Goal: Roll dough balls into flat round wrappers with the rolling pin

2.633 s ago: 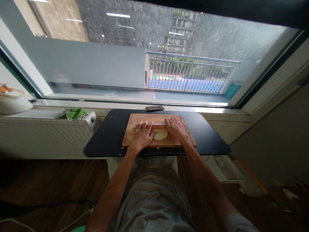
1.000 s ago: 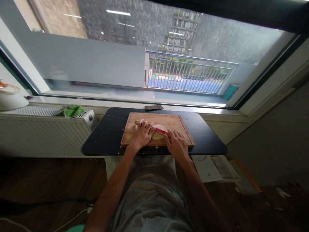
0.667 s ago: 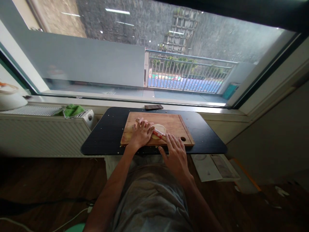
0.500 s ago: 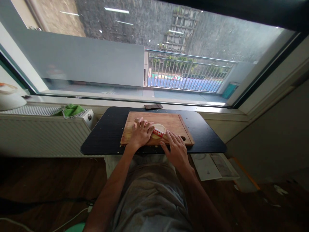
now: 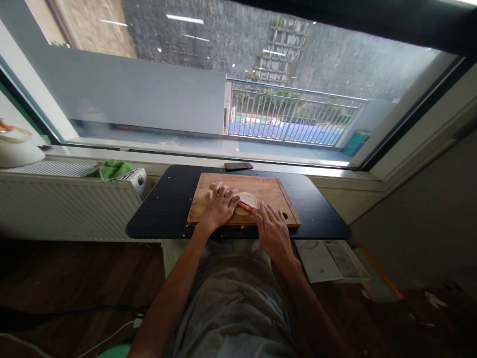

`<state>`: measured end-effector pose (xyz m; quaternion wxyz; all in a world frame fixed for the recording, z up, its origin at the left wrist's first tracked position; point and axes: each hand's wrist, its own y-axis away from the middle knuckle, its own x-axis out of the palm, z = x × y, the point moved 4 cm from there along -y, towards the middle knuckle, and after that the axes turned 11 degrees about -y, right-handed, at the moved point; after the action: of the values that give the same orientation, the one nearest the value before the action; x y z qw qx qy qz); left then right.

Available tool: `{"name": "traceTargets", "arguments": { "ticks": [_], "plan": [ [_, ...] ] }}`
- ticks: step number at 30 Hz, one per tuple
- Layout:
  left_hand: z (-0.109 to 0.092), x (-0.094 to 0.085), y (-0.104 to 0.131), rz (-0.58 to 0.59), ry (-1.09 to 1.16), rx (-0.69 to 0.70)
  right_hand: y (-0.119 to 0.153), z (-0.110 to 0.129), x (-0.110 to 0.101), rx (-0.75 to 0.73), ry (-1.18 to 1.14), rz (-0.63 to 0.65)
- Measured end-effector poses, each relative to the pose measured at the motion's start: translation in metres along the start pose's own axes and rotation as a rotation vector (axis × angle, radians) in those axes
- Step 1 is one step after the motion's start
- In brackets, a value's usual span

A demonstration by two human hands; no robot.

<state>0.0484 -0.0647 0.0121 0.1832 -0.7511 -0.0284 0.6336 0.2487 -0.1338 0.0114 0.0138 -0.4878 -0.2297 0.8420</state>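
Observation:
A round piece of pale dough (image 5: pixel 247 199) lies on a wooden cutting board (image 5: pixel 257 182). Across the dough, at a slant, runs a slim rolling pin with a red and white label (image 5: pixel 245 206). My left hand (image 5: pixel 219 206) is closed over its upper left part, fingers bent over the wood, and the pin's end peeks out past them. My right hand (image 5: pixel 271 223) rests on the lower right part with long, close fingers, hiding that end. Between my hands the label and part of the dough show.
The board sits on a dark table (image 5: pixel 160 209) with crumbs on it. A small dark flat block (image 5: pixel 238 165) lies at the far edge by the window. To the left, a green cloth (image 5: pixel 114 169) lies on a white radiator (image 5: pixel 70 204).
The rolling pin has turned slightly under my hands, its label showing differently. My right thumb has drawn in towards the fingers. The whole view has shifted a little.

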Motion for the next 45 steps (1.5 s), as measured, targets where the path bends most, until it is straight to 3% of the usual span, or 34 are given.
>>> {"name": "traceTargets", "arguments": {
  "ticks": [6,15,19,28,31,40,45],
  "plan": [
    [0.0,-0.002,0.001,-0.006,0.016,-0.012,0.022,0.013,0.004,-0.058,-0.013,-0.013],
    [0.001,-0.001,0.001,0.009,0.01,-0.026,-0.026,-0.014,0.002,0.106,-0.001,0.013],
    [0.001,-0.001,0.001,0.002,0.0,-0.033,-0.034,-0.015,0.002,0.148,0.047,-0.002],
    [0.002,0.0,-0.001,-0.003,0.022,-0.014,0.008,0.009,0.003,0.023,-0.017,0.007],
    [0.002,-0.001,-0.001,-0.002,0.026,-0.024,0.009,0.009,0.003,0.018,-0.003,0.01],
    [0.002,-0.002,0.001,-0.004,-0.006,-0.055,-0.045,-0.022,-0.003,0.093,0.11,0.078],
    [0.003,-0.001,0.0,-0.009,-0.011,-0.064,-0.066,-0.036,-0.003,0.103,0.136,0.041]
  ]
}}
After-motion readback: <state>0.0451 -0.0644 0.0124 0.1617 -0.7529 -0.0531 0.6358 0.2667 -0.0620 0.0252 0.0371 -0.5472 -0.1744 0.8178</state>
